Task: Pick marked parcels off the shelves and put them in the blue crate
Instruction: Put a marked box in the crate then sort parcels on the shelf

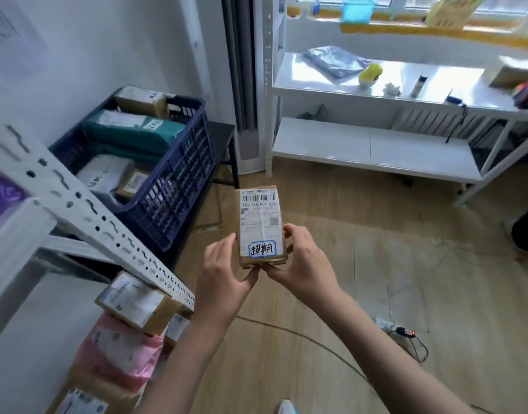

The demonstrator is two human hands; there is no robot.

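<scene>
Parcel storeroom: metal shelving [376, 150], labelled parcels [137, 297]

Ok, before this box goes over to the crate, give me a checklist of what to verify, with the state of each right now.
1. Parcel carries the handwritten mark: ok. The cardboard box has a blue-outlined sticker below its shipping label.
2. Grip secure: ok. Left hand and right hand both hold its lower end, fingers on the sides.
3. Blue crate within sight: ok, up and to the left of the box.
4. Room in the crate: ok, though several parcels already lie inside.
5. Path clear: cannot tell; the slanted shelf post stands nearby on the left.
</scene>
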